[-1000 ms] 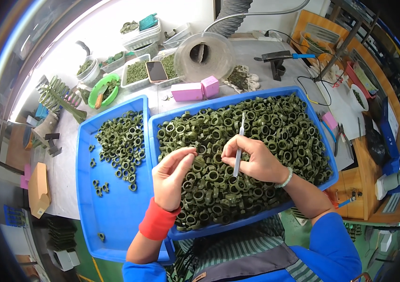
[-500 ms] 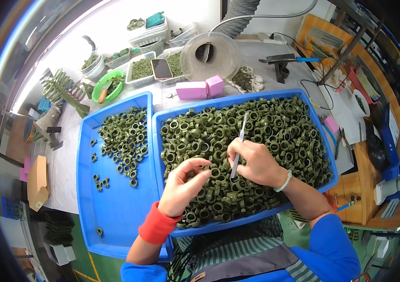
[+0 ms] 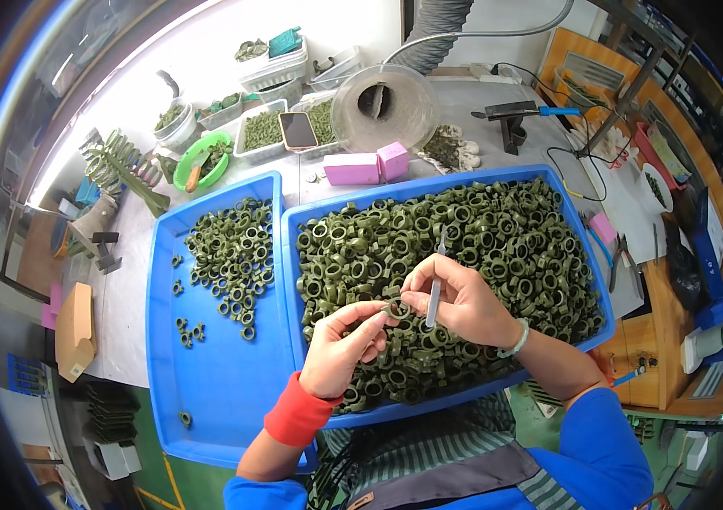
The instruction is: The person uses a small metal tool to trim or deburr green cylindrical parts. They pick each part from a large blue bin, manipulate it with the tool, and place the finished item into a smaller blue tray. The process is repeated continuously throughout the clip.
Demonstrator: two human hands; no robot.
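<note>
My left hand (image 3: 338,350), a red band around its wrist, pinches a dark green ring (image 3: 397,309) between thumb and fingertips. My right hand (image 3: 470,311) meets it from the other side, fingertips at the ring's right edge. Within the right hand's grip sits a slim silver scalpel-like tool (image 3: 433,304), its thin end pointing away from me. Both hands hover over a blue tray (image 3: 287,255) heaped with similar green rings (image 3: 498,229). To its left is a second blue tray (image 3: 225,382), with a smaller group of rings (image 3: 238,255) towards its far end.
Beyond the trays lie pink blocks (image 3: 351,169), a phone (image 3: 298,130) on tubs of green parts and a clear funnel-shaped hood (image 3: 412,110). A green bowl (image 3: 224,138) is at the far left. Pliers (image 3: 619,251) and cables lie to the right.
My two hands have come together, and a green ring now shows between their fingertips. The right hand's tool has shifted slightly. The whole view has moved a little.
</note>
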